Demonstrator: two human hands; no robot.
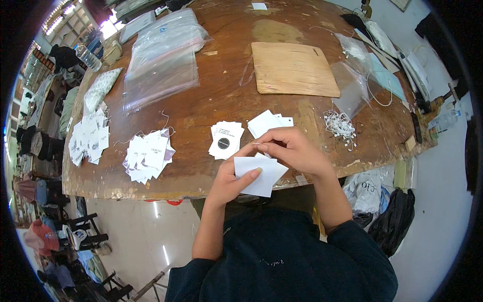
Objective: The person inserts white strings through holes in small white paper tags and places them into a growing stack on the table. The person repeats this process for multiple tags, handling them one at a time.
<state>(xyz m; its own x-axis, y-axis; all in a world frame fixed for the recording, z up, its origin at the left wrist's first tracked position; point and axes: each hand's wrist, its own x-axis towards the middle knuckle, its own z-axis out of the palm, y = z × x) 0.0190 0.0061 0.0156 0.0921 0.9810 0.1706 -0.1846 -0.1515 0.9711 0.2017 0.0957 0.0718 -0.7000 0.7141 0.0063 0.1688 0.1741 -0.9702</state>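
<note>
The left hand [232, 176] is closing its grip around a small stack of white cards [259, 173], thumb lying across the top, at the near edge of the desk [211, 103]. The right hand [292, 148] is pinching a thin white string [255, 144] just above them, fingers curling shut. A pile of tags [225, 139] is lying just beyond

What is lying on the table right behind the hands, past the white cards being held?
Behind the right hand and left hand lie a fanned stack of tags with a black circle and white cards. The hand covers the cards' near edge.
</note>
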